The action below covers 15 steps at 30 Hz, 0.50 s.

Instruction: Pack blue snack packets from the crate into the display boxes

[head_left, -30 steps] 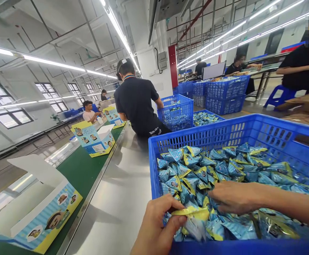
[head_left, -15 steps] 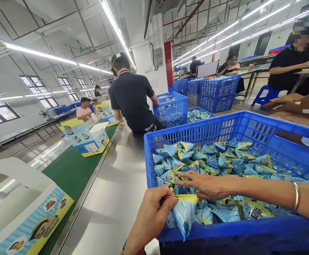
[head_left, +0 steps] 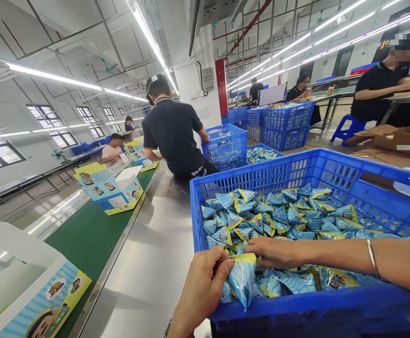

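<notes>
Between the thumb and fingers of my left hand (head_left: 205, 281), a blue and yellow pyramid-shaped packet (head_left: 242, 280) is pinched by its yellow edge, point hanging down at the near rim of the crate. My right hand (head_left: 275, 251), below a wrist with a silver bangle, reaches over the blue plastic crate (head_left: 261, 305). Its fingers are curled down among the loose pyramid packets (head_left: 278, 213); the tips are hidden, so I cannot see what they grip. Many similar packets fill the crate around both hands.
Left of the crate runs a metal ledge (head_left: 137, 253) beside a green conveyor belt (head_left: 85, 230). An open printed carton (head_left: 32, 300) stands near me, another carton (head_left: 109, 188) farther along. A co-worker (head_left: 171, 129) in black is ahead, beside another blue crate (head_left: 226, 145).
My right hand's stretched fingers have curled down into the packets. My left hand still holds its packet, almost unmoved. The cartons on the belt have shifted slightly toward the lower left.
</notes>
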Tool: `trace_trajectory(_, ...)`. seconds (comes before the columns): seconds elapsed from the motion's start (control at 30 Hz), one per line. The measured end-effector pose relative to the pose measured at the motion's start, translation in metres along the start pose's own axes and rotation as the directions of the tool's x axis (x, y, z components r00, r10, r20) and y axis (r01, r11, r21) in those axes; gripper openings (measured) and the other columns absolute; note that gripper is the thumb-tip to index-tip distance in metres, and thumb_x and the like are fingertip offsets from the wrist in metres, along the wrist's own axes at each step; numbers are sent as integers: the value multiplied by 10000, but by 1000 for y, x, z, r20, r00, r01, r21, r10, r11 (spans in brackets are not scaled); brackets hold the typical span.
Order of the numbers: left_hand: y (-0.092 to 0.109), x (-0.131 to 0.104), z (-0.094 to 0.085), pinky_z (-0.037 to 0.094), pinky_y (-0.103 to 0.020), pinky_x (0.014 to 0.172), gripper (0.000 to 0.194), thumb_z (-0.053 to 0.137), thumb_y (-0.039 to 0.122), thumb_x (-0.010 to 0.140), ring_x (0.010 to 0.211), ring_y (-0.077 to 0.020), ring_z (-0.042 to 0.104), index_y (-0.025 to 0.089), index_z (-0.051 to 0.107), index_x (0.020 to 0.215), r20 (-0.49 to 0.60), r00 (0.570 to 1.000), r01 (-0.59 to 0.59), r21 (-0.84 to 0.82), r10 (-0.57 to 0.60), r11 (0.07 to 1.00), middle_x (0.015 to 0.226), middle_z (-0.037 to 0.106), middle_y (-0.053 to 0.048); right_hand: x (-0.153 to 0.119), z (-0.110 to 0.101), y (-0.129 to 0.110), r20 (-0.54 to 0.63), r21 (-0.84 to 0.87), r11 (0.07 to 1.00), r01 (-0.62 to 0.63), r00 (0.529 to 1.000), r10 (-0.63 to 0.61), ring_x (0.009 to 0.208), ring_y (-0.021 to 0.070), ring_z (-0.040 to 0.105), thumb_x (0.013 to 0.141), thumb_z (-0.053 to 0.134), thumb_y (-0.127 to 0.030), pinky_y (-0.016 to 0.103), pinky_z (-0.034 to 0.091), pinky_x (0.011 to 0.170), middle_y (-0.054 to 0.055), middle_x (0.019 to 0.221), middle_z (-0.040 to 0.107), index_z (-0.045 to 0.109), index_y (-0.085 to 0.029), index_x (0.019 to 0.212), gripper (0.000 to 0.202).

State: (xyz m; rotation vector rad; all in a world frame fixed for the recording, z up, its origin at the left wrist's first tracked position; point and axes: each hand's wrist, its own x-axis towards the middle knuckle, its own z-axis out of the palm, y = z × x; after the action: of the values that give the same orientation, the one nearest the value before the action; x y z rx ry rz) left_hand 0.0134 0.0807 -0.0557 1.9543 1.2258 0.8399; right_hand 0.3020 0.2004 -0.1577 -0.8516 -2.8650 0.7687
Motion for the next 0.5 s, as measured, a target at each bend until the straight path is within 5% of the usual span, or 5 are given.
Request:
trace_trajectory(0.13, -1, 1, 0, 278, -322, 682, 346, 530, 407, 1068, 696, -175, 470, 240, 458, 774, -2, 1000, -3, 8, 3, 1000, 728, 512, 25, 10, -4, 9, -104, -9, 998, -55, 993, 54, 828, 228, 565, 982, 519, -212, 364, 493, 851, 34, 874, 644, 700, -197, 954, 184)
trace_trajectory(0.23, -1, 1, 1, 285, -319, 687, 345, 528, 413, 1063, 702, -175, 470, 241, 451, 774, -5, 1000, -9, 6, 9, 1000, 734, 510, 25, 14, -13, 17, -158, -11, 994, -107, 982, 104, 796, 233, 559, 1010, 473, -236, 373, 498, 840, 43, 860, 657, 722, -170, 1160, 298)
trace_trajectory(0.37, -2, 1, 1, 280, -316, 676, 335, 530, 397, 1061, 699, -172, 470, 240, 458, 774, -9, 1000, -6, -5, 6, 1000, 730, 510, 28, 8, -9, 20, -56, -4, 996, -94, 994, 94, 902, 275, 675, 961, 651, -379, 389, 555, 887, 67, 985, 723, 608, -154, 1551, 634)
trace_trajectory(0.5, -2, 1, 2, 271, -313, 668, 318, 534, 380, 1054, 703, -170, 475, 237, 471, 777, -16, 1000, -6, -13, 5, 1000, 727, 514, 29, -2, 6, 16, 17, -25, 994, -102, 995, 103, 928, 317, 717, 826, 834, -448, 390, 593, 839, 87, 1021, 745, 734, -186, 1393, 633)
